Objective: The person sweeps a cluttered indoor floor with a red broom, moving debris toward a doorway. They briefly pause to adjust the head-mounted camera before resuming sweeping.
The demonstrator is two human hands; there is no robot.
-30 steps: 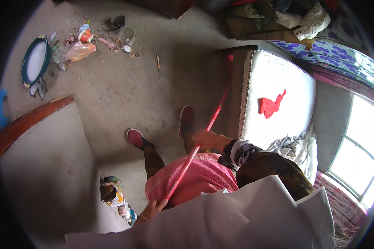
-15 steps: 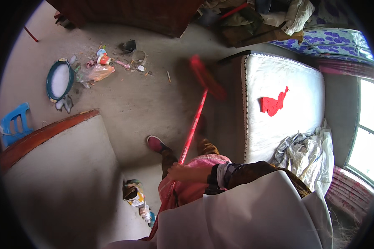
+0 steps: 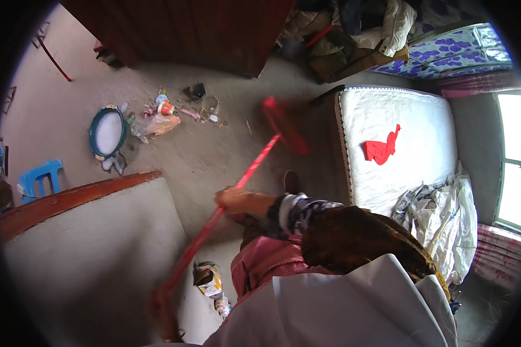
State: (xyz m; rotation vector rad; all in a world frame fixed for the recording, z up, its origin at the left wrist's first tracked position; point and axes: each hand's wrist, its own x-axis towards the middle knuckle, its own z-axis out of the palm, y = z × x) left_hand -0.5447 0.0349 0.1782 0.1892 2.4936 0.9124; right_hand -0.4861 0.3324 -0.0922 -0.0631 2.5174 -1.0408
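Observation:
A broom with a red handle (image 3: 257, 163) slants from the lower left up toward the middle. Its red head (image 3: 286, 127), smeared by motion, is at the floor near the bed's corner. Around the middle of the handle my right hand (image 3: 233, 199) is closed, the forearm reaching in from the right in a dark patterned sleeve. Lower down, my left hand (image 3: 165, 315) is blurred and closed round the upper end of the handle. Left of the broom head lies a thin stick-like scrap (image 3: 248, 126).
Litter with a plastic bag (image 3: 161, 124) and an orange cup (image 3: 166, 108) lies near a green-rimmed basin (image 3: 108, 133). A blue stool (image 3: 40, 179) stands behind a red-topped low wall (image 3: 98, 196). The white mattress (image 3: 411, 115) bears a red cloth (image 3: 381, 150). A dark cabinet (image 3: 197, 34) stands ahead.
My right hand has moved forward and left with the handle. My left hand has come into view at its end. The handle slants more, and the view has shifted.

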